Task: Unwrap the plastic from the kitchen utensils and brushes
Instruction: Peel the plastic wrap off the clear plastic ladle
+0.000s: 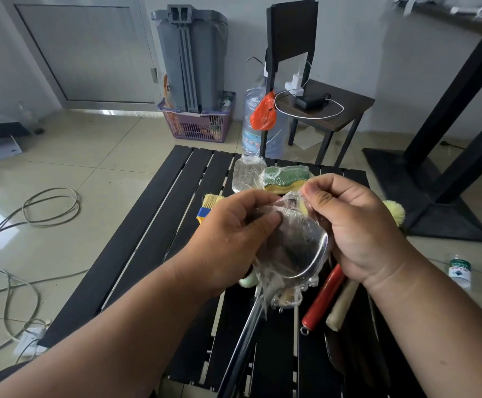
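Holding the ladle [297,254] above the table [153,234], our left hand [234,239] and right hand [357,225] both pinch its film [288,214]. We judge the steel stiff and slippery, the film thin and clingy; pull from the loose edge at the bowl's rim.

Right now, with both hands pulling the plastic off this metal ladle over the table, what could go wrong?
1. The left hand and right hand pinch only film, so the ladle may slip and drop onto the red handle and pale handle beneath it.
2. Film bunched at the ladle's neck may snag and tear, leaving scraps.
3. A sudden release could knock the wrapped sponge nearby.
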